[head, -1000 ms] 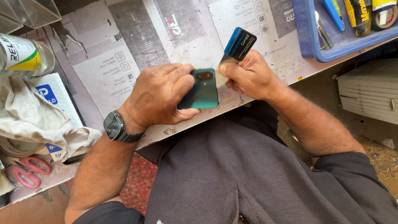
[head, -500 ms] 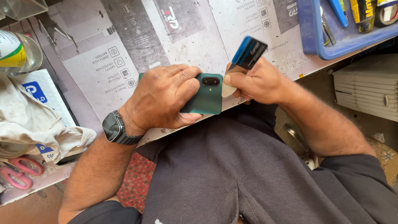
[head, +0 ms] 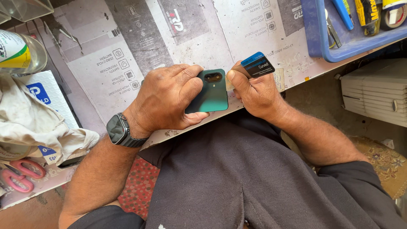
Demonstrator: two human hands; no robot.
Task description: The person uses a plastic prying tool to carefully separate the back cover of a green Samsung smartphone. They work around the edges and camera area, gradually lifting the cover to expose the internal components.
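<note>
Phone: green, back up, twin camera lenses at the top end; lying at the near edge of the bench, between both hands.

Left hand: wrapping over the phone's left side, fingers curled narrow, thumb under the lower edge; gripping it steady. Watch on the wrist.

Right hand: closed tight, pinching a small blue-and-black card between thumb and fingers; the card is standing up just beside the phone's right edge. Whether its hidden end is touching the phone cannot be told.

Step in hand, as judged: the phone is being braced while the card is being brought to its side seam. The next move is likely calling for a firm left grip and a thin, shallow entry of the card along the edge, without flexing the back.

Around: printed cardboard sheets are covering the bench; blue tray of tools at far right; white cloth and pink scissors at left; bottle at far left.
</note>
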